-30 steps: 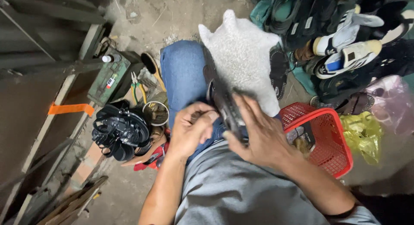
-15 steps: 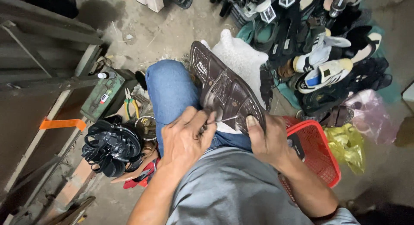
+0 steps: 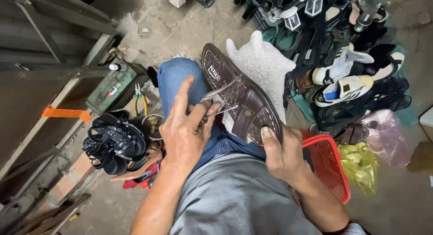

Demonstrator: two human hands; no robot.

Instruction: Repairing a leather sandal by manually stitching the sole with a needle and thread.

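1. Head view: brown sandal (image 3: 243,100) lies sole-down across the person's lap at frame centre, toe toward 11 o'clock, heel toward 5.
2. Right hand (image 3: 284,156) at 5 o'clock of the sandal, closed round its heel, thumb pressed flat on the insole.
3. Left hand (image 3: 185,131) at 8 o'clock of the sandal, index finger stretched up, thumb and other fingers pinched on a thin metal tool (image 3: 221,109) whose tip reaches the sandal's strap.
4. Knee in blue jeans (image 3: 176,79) under the sandal, grey shirt (image 3: 234,199) below.
5. White fuzzy cloth (image 3: 266,63) at 1 o'clock, just behind the sandal.
6. Red plastic basket (image 3: 331,172) at 4 o'clock, beside the right wrist.
7. Pile of black sandals (image 3: 112,140) at 9 o'clock on the floor; green metal box (image 3: 115,88) and yellow-handled pliers (image 3: 140,97) at 10.
8. Heap of mixed shoes (image 3: 343,59) at 2 o'clock; yellow plastic bag (image 3: 361,165) at 4.
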